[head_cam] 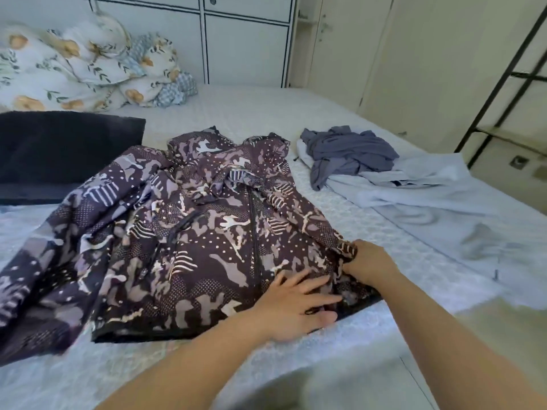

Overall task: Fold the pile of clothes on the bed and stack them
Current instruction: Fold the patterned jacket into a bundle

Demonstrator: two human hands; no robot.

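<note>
Left hand [296, 306] flat on the patterned jacket [189, 232], fingers straight and spread, pressing the cloth down just right of the zip [255, 232] near the bottom hem. Right hand [365, 261] just beside it at the jacket's right edge, fingers curled round a gathered fold of the fabric, gripping it. Both forearms reaching in from the lower edge of the view. Jacket itself dark purple with pale animal shapes, dots and stripes, front side up in the middle of the bed [296, 113], zip closed, hood end away from the person, left sleeve rumpled and trailing toward the near left corner. To the right, apart from the jacket, a crumpled grey-blue garment [349, 155] heaped on top of a pale blue garment [429, 199] spread over the bed's right side. At far left, a folded dark navy item [59, 152] lying flat. Behind it, a bunched floral duvet [74, 63] against the white cabinet doors [245, 39]. At the right edge, a black metal frame [503, 84].
</note>
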